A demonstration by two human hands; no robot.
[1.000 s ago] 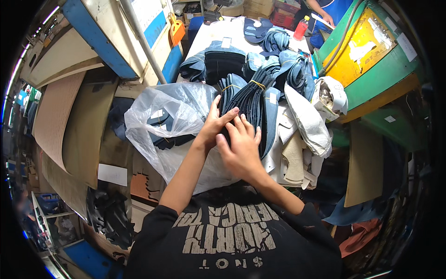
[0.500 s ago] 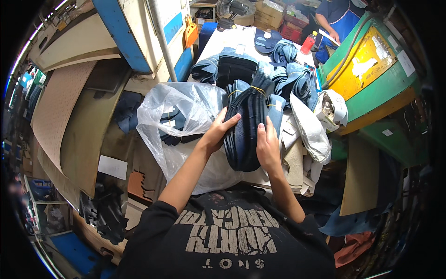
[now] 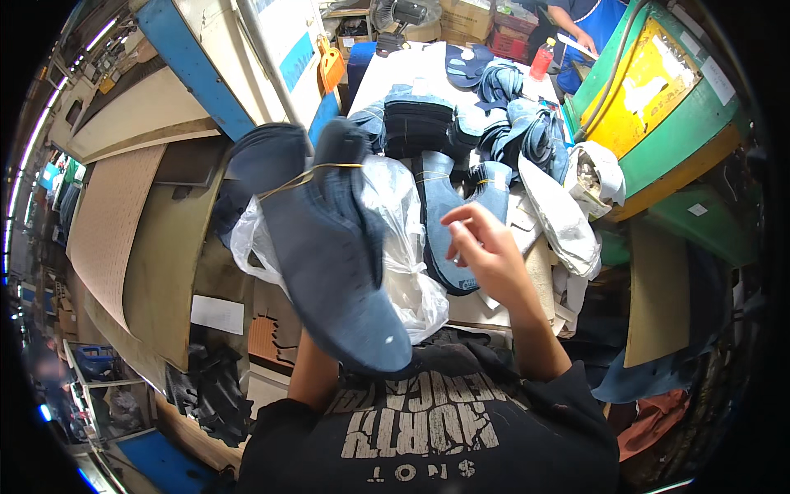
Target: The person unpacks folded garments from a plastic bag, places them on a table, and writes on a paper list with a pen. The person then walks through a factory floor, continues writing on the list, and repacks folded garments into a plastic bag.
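Observation:
A banded bundle of dark blue, U-shaped fabric pieces, like shoe uppers [image 3: 325, 272], is raised close in front of me on the left. A yellow rubber band [image 3: 309, 174] crosses its upper arms. My left forearm [image 3: 311, 375] runs up behind the bundle; the hand itself is hidden, supporting it. My right hand [image 3: 490, 251] hovers with thumb and fingers apart, loosely bent and empty. Below and beside it lies a second banded bundle of blue pieces [image 3: 442, 218] on the table. The clear plastic bag [image 3: 395, 198] is partly covered by the raised bundle.
Stacks of dark fabric pieces [image 3: 418, 123] and rolled denim bundles [image 3: 531, 136] fill the far table. A red bottle [image 3: 541, 60] stands behind them. White bags [image 3: 559, 226] edge the right side. A green and yellow machine [image 3: 650, 99] stands right; a co-worker's hand [image 3: 584, 41] shows beyond.
One bundle has come up and left toward me, out of the two-handed hold. My right hand has let go of it and now hovers over the bundle lying on the table.

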